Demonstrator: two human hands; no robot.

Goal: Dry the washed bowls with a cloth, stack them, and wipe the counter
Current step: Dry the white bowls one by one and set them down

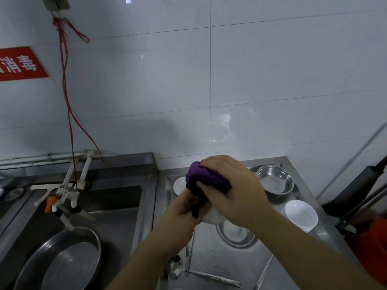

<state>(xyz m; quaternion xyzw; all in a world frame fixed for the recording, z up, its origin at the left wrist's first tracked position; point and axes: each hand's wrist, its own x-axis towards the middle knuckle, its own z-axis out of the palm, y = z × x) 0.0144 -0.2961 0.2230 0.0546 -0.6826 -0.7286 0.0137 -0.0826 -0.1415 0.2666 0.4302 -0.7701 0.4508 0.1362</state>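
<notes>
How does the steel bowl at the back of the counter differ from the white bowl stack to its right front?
The steel bowl is shiny metal, wide and shallow; the white bowl stack is matte white, narrower and deeper. The steel bowl sits singly near the wall, while the white bowls are nested together nearer the counter's right edge. Both stand upright, look empty, and neither hand touches them.

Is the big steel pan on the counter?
No, the steel pan sits in the sink, left of the counter where the bowls stand.
</notes>
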